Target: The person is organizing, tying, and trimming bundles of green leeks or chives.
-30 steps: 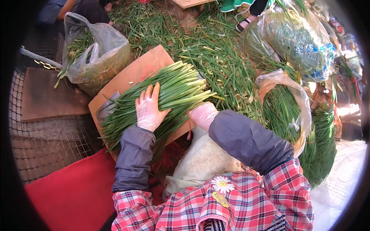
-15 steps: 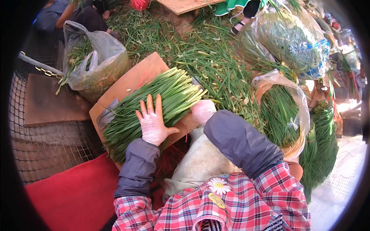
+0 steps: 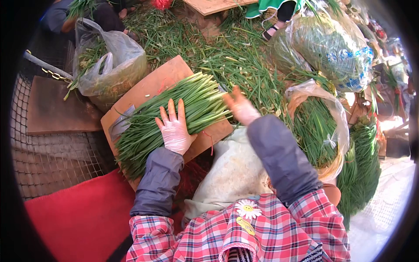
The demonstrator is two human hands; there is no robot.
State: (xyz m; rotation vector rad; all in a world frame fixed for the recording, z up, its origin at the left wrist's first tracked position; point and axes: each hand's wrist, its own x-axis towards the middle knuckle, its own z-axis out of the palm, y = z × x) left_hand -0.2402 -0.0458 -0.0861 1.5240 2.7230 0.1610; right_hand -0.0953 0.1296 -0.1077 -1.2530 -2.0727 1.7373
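Note:
A thick bundle of long green stalks (image 3: 192,94) lies across a brown board (image 3: 168,72), its pale ends pointing right. On top of the stalks rests my left hand (image 3: 175,126), gloved, palm down with fingers spread. Just off the pale ends, my right hand (image 3: 241,106) is raised and a little blurred, its fingers apart and nothing visible in it. A red tie (image 3: 211,142) hangs at the board's lower right edge. Something grey and flat (image 3: 121,123) pokes out at the board's left side, partly under the stalks.
A clear bag (image 3: 111,76) of greens stands beyond the board's left. Loose stalks (image 3: 244,65) cover the ground ahead. An open bag (image 3: 316,131) and bundled greens (image 3: 360,161) are at right, a large wrapped bag (image 3: 329,48) behind. Other people sit at top left and top centre.
My right hand has drawn back from the pale stalk ends and lifted, its fingers now apart. My left hand stays on the stalks. At top left, a person's hand now shows with some greens.

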